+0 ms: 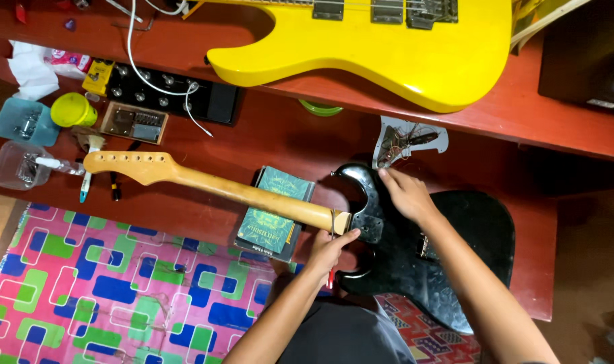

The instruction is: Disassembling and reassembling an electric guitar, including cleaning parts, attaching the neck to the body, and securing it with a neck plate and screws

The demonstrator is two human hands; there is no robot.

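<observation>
A black electric guitar body (448, 249) lies face down on the red wooden table (280, 135), with its pale wooden neck (206, 180) pointing left over a green book (274, 214). My left hand (328, 248) is at the neck joint and grips a small red-handled tool that is mostly hidden. My right hand (407, 194) presses flat on the upper horn of the black body. A loose control plate with wires (408, 140) lies just beyond that hand.
A yellow guitar (388, 47) rests on a higher shelf at the back. At left are a black pedal unit (172, 94), a yellow cup (72, 109), small plastic tubs (20, 165), an open box (133, 123). A patterned mat (118, 283) covers the floor.
</observation>
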